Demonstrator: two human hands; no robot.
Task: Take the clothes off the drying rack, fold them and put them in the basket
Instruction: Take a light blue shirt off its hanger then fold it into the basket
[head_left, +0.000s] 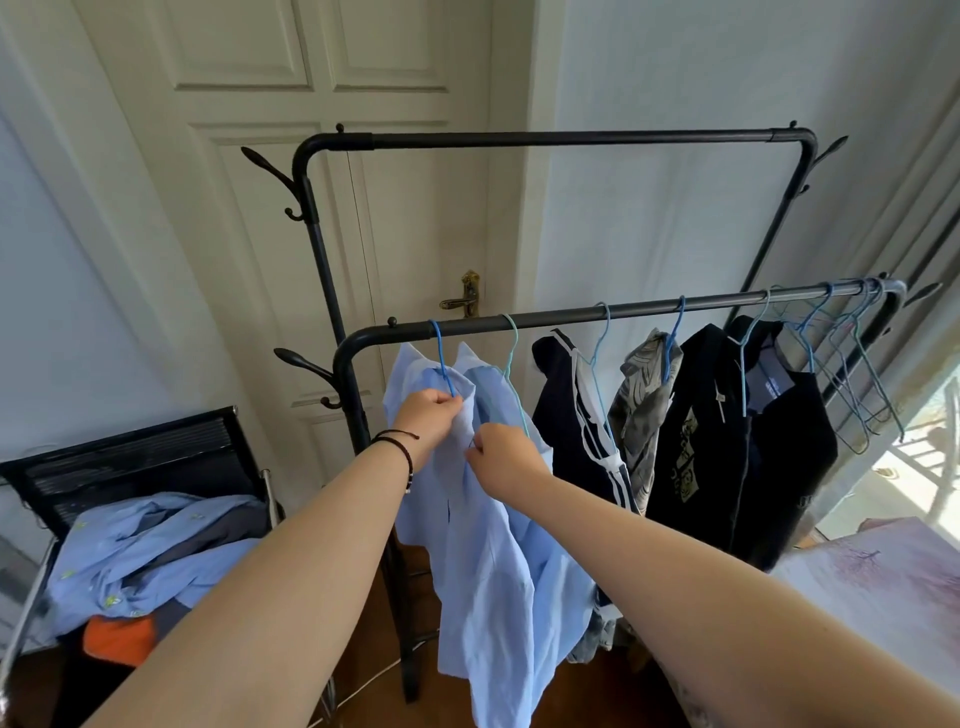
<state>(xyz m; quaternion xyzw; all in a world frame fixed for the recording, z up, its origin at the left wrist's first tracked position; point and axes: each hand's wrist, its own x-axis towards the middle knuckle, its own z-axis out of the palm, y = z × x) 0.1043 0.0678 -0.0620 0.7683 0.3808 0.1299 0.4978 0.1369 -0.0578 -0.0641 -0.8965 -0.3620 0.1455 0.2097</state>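
Black rack; pale blue shirt on a blue hanger. At three o'clock hang a navy top with white stripes and a black jacket. At eight o'clock, an orange cloth.

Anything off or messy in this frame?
Mostly tidy. The one oddity: a crumpled pile of clothes heaped unfolded on the black chair at left. Several empty hangers bunch at the rail's right end. Nothing looks damaged.

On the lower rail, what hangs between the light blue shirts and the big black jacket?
Head view: a navy white-striped garment and a grey patterned garment, each on a blue hanger.
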